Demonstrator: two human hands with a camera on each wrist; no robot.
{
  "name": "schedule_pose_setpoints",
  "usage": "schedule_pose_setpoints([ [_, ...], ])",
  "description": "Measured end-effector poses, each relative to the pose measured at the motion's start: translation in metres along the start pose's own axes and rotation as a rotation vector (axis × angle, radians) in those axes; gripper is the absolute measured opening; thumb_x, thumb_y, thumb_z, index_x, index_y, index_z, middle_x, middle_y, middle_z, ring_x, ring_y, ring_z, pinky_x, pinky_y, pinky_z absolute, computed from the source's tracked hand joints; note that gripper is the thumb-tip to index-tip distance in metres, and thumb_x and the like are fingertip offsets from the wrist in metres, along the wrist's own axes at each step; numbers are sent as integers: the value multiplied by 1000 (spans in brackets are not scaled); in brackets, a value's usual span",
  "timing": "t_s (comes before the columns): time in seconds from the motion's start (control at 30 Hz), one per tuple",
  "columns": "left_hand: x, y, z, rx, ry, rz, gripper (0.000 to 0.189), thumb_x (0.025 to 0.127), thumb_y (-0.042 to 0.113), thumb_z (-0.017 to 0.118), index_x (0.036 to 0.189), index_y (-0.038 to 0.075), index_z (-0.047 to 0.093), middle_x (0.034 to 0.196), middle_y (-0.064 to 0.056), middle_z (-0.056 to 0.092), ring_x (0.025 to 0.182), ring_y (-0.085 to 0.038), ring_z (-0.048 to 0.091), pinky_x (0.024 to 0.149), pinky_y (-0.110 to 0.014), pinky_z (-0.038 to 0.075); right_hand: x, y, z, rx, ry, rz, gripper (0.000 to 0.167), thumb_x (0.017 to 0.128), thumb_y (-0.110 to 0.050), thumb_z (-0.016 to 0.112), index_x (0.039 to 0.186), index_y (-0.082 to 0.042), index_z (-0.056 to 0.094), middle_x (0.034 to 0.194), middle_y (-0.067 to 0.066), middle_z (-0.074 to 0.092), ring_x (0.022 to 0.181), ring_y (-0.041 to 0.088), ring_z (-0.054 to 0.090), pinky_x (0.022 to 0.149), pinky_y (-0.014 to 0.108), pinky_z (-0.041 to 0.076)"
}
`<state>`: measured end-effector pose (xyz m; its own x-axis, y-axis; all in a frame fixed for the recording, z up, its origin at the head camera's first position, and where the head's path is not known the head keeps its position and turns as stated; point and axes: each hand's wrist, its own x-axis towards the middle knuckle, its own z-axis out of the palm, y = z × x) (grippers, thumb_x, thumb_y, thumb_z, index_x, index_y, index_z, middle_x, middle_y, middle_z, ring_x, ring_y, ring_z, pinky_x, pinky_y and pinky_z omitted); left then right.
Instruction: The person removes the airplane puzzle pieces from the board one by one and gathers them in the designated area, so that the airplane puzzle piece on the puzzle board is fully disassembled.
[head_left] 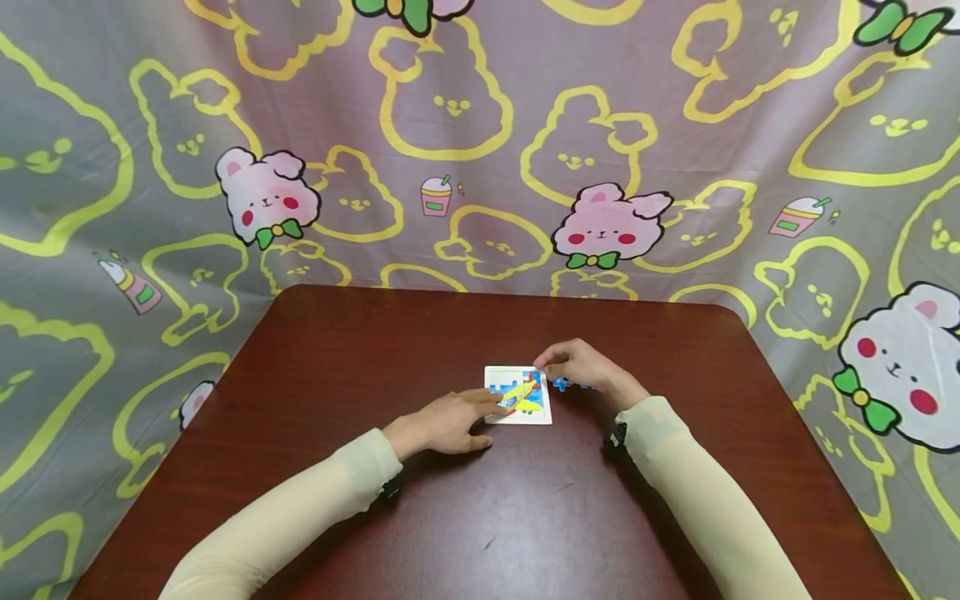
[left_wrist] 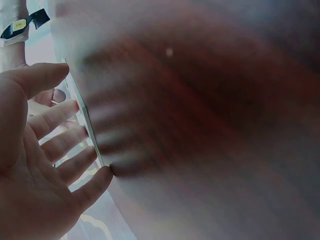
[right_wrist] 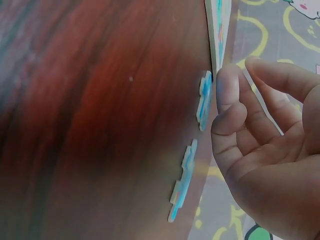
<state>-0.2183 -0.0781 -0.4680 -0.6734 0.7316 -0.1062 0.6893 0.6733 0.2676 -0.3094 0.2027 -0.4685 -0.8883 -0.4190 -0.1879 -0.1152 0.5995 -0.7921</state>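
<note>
A small square jigsaw puzzle board (head_left: 545, 414) with a white border lies on the table. It shows a yellow airplane on blue, with some pale gaps towards its upper left. My left hand (head_left: 450, 423) rests over the board's left side, fingers spread and nearly straight, thumb on the tabletop. Around the board's upper right corner hovers my right hand (head_left: 588, 369), its fingers loosely bent; the right wrist view shows nothing between them. Just below those fingers lie loose blue puzzle pieces (right_wrist: 204, 102), partly hidden by the hand in the head view.
The brown wooden table (head_left: 390, 342) extends on all sides of the board. A patterned cloth curtain (head_left: 480, 183) with cartoon rabbits hangs behind the table and along its sides.
</note>
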Motion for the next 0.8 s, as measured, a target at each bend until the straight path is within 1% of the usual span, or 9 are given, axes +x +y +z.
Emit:
schedule_pose_setpoints([
  [0.1,0,0,1,2,1,4,54,94,35,65,145,22,54,158,-5,43,148,-26,38,114,-52,40,2,1,3,22,-9,2,16,93,-11,67,107,-9,76,90,8,74,66,20,57,56,30,46],
  [0.17,1,-1,1,5,0,3,53,94,36,65,145,22,54,158,-5,43,148,-26,38,114,-51,40,3,1,4,33,-14,3,16,93,-11,67,107,-9,75,89,7,74,62,19,55,55,30,46],
  [0.33,0,-1,1,1,6,6,53,95,36,65,145,23,53,157,-4,44,147,-25,39,113,-52,41,2,-4,6,39,-27,-5,18,93,-10,66,108,-7,75,90,9,75,62,21,56,56,32,47],
  [0.53,0,-1,0,2,16,16,54,94,35,66,145,22,54,156,-6,45,147,-26,40,112,-53,42,5,-7,10,14,-32,-20,17,93,-8,66,107,-8,76,94,9,76,69,20,60,58,30,48],
  [0.6,-1,-1,0,2,18,15,53,94,35,66,144,22,54,156,-6,45,147,-26,40,112,-52,42,7,-7,12,14,-46,-41,17,93,-7,65,106,-7,76,95,8,76,71,18,62,59,29,48],
  [0.7,-2,0,-1,3,18,15,53,94,34,66,144,22,54,156,-6,45,147,-26,40,112,-53,42,9,-9,15,35,-73,-75,17,92,-5,65,106,-4,75,97,10,77,76,16,66,65,29,51],
  [0.8,-2,0,-1,1,18,17,53,94,34,66,144,21,54,156,-6,45,147,-27,40,110,-55,43,10,-10,17,48,-101,-110,18,91,-1,63,106,-1,74,97,13,76,81,16,68,70,29,54],
])
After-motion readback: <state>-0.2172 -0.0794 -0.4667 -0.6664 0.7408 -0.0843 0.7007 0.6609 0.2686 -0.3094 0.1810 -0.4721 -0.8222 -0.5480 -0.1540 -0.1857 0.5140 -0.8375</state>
